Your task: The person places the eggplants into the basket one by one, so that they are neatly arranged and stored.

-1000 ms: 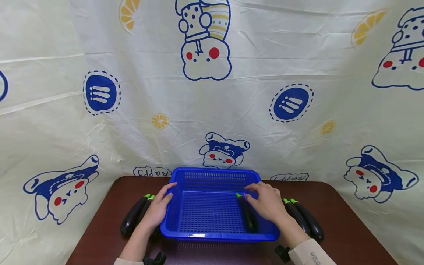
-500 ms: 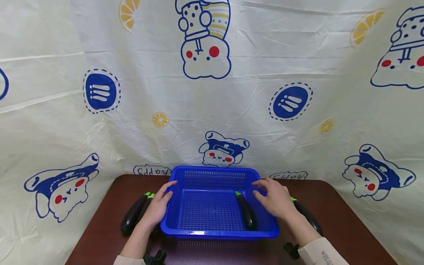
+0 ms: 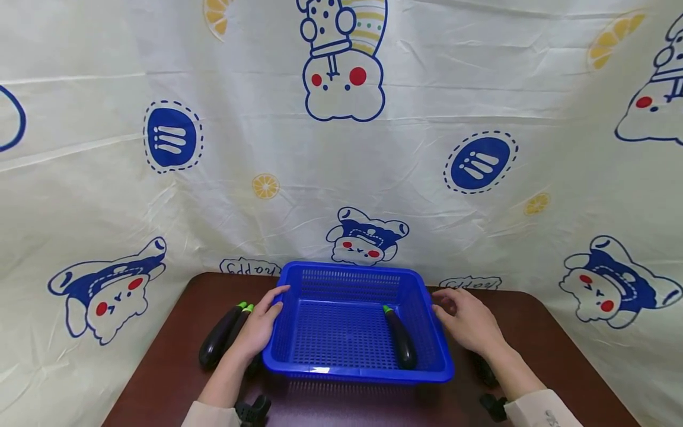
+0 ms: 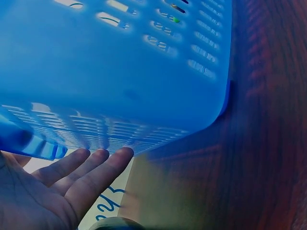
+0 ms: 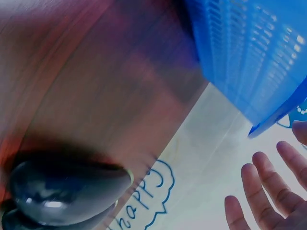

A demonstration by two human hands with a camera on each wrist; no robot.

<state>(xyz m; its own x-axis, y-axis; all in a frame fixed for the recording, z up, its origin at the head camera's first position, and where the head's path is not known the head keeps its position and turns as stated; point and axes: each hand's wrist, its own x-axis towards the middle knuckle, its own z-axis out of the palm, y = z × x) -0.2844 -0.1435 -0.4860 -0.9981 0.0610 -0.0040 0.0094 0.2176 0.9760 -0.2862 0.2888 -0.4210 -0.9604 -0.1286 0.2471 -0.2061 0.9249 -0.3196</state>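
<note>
A blue plastic basket [image 3: 341,372] with perforated walls stands mid-table, one eggplant [image 3: 401,341] lying inside at its right. My left hand [image 3: 257,332] holds the basket's left rim; in the left wrist view its lower fingers [image 4: 103,179] extend beside the outer wall. Just outside the right rim hovers my right hand [image 3: 469,317], holding nothing, its fingers [image 5: 261,194] loosely spread in the right wrist view. Eggplants [image 5: 67,191] lie beyond that hand, mostly hidden by my right forearm in the head view. Left of the basket, more eggplants [image 3: 220,338] lie partly behind my left arm.
The dark brown table [image 3: 171,367] has rounded far corners. Behind it hangs a pale printed cloth [image 3: 405,154] with cartoon figures. The basket's raised walls separate its inside from the eggplants on either side.
My right hand has moved rightward from above the eggplant in the basket to outside the right rim. That eggplant stays inside. My left hand remains at the left rim; the head view shifted slightly.
</note>
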